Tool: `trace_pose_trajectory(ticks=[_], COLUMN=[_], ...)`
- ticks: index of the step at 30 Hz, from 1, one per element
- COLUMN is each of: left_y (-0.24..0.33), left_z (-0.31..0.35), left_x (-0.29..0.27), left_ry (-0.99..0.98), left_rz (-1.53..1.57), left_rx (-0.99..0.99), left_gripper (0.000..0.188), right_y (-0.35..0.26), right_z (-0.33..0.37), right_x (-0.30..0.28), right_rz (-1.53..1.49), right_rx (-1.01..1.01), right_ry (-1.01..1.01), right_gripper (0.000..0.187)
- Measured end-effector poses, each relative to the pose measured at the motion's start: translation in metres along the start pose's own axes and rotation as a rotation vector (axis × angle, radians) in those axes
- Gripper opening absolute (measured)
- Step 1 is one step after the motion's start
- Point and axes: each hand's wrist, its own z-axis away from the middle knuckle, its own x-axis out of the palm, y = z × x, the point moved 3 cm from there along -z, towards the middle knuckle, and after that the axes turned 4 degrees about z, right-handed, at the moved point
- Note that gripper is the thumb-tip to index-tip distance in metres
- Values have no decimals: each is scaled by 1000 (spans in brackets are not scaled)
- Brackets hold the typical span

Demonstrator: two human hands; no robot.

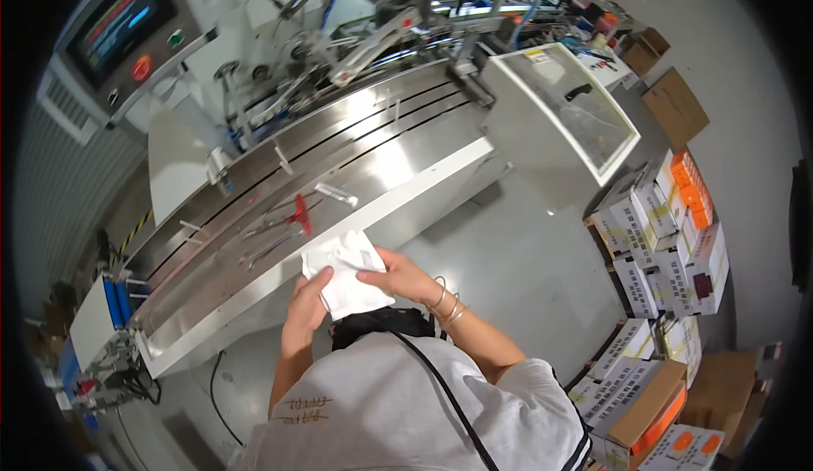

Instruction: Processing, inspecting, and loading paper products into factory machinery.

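Observation:
Both of my hands hold a soft white sheet (pixel 349 261), creased and roughly square, in front of my body near the machine's front edge. Whether it is cloth or paper I cannot tell. My left hand (pixel 308 303) grips its left side with the thumb on top. From the right, my right hand (pixel 406 279) pinches it, thumb also on top, fingers partly hidden underneath. Just beyond the sheet, a red-handled tool (pixel 302 214) and a metal wrench (pixel 273 248) lie on the steel machine bed (pixel 254 255). A small pale bar-shaped piece (pixel 336 194) rests beside them.
Machine arms and rails (pixel 373 48) rise behind the slotted bed. A control panel with a screen (pixel 123 27) stands at the upper left. On the right, a hinged clear cover (pixel 563 103) juts out, and cartons (pixel 656 242) are stacked. A black cable (pixel 216 399) runs along the floor.

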Motion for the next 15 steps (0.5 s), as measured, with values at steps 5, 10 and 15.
trace_pose_trajectory(ticks=[5,10,15], left_y=[-80,-164,-253], left_z=[-41,-80,-93], left_x=[96,219,326], left_ry=[-94,-282,-562], left_rz=[-160,-128,-302], left_rx=[-110,-245,-513], left_gripper=[37,38,40], right_y=[-4,-18,1], right_z=[81,193,311], right_x=[-105,-207,-260], right_rz=[47,-136,-259], right_rx=[-79,-143,-122], right_ry=[248,564,959], right_gripper=[48,53,43])
